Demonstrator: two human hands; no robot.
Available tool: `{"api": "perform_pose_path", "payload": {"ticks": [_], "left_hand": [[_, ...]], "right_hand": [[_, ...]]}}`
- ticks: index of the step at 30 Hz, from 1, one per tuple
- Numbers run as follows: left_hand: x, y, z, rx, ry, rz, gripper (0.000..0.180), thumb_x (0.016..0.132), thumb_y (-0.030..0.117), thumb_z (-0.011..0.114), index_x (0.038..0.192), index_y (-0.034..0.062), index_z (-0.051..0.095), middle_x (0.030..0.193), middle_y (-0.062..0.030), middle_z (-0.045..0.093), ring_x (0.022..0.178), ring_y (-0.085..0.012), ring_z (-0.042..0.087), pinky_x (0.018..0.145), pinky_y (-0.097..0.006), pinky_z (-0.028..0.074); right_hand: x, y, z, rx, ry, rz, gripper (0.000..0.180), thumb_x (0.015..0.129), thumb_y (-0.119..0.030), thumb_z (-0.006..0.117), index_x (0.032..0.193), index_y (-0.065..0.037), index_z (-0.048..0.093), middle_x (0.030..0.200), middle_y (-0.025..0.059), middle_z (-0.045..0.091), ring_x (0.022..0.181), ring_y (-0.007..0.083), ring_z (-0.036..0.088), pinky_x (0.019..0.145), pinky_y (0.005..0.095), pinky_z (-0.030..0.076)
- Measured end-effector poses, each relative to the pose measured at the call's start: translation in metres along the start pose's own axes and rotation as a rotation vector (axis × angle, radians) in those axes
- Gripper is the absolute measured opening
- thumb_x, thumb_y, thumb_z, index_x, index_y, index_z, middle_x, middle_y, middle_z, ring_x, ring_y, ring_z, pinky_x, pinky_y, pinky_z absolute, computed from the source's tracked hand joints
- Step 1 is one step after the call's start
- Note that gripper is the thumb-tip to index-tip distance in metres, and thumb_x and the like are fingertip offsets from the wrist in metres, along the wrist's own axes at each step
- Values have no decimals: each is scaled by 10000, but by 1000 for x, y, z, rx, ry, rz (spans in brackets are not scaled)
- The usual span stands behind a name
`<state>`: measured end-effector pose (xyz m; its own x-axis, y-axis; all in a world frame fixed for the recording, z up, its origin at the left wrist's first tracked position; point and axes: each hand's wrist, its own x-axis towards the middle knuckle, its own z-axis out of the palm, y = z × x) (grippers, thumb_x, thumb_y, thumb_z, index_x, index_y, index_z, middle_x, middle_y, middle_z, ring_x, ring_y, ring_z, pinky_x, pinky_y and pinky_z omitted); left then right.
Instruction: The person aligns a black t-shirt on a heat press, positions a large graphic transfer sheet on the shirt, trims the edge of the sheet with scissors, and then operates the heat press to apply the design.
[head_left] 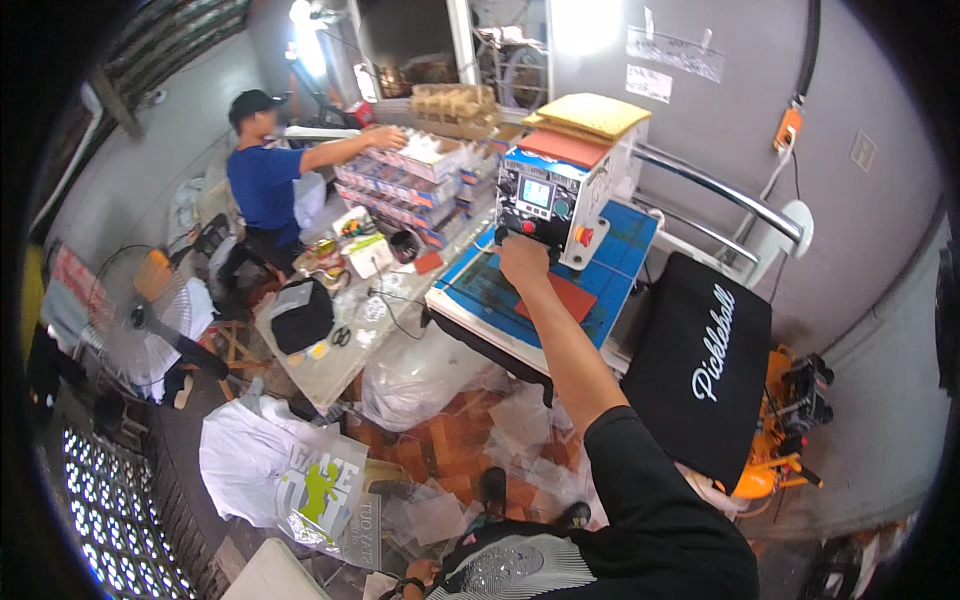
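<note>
At arm's length my right hand is wrapped round the dark handle at the front of a heat press with a small lit screen and a red knob. Beneath and beside that hand, a reddish-orange sheet lies on the press's blue lower bed. Low in the picture, close to my body, is my left hand with a dark band at the wrist; its fingers are too hidden to read. To the right of the press hangs or lies a black fabric piece with white lettering.
A co-worker in blue reaches over stacked boxes on the long table, which also bears scissors and a black bundle. A fan stands left. Plastic sheets litter the floor; orange machinery sits right.
</note>
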<state>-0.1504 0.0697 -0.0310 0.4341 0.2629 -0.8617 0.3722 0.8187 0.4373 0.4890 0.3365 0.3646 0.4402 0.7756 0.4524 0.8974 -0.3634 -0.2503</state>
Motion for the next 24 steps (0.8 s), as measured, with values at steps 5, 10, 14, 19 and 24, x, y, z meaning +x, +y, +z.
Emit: {"api": "perform_pose_path", "payload": {"ticks": [5,10,14,19,24], "left_hand": [[16,28,-5,422,155,-49,264,898,286,544,930,75,699,812,-84,700,672,-213,665,578,-363,520],[77,95,-32,788,105,147,277,898,297,537,864,78,702,766,-102,691,648,-229,656,576,-386,519],[142,250,-40,1448,327,583,297,897,305,531,812,80,704,730,-116,685,628,-242,649,575,-405,518],[154,388,34,456,374,650,185,949,199,589,973,29,660,760,-33,652,609,-99,594,541,-258,471],[193,403,46,427,8,451,170,953,199,607,969,30,615,845,-42,644,716,-135,611,619,-305,538]], "right_hand": [[-50,36,-42,-54,-18,10,367,931,-403,551,846,-75,693,797,157,688,788,345,685,695,466,532],[-97,55,-85,-156,-116,35,331,927,-353,564,893,-44,677,835,169,680,797,340,678,695,461,529],[-164,98,-135,-188,290,49,254,812,-235,724,949,-25,682,942,162,685,874,364,647,765,447,506],[-212,95,-169,-510,341,360,294,732,-277,775,945,-87,707,1000,25,659,1028,245,584,877,425,423],[-216,133,-187,-366,507,501,570,616,-297,845,1105,-73,657,977,116,699,928,320,644,767,442,481]]}}
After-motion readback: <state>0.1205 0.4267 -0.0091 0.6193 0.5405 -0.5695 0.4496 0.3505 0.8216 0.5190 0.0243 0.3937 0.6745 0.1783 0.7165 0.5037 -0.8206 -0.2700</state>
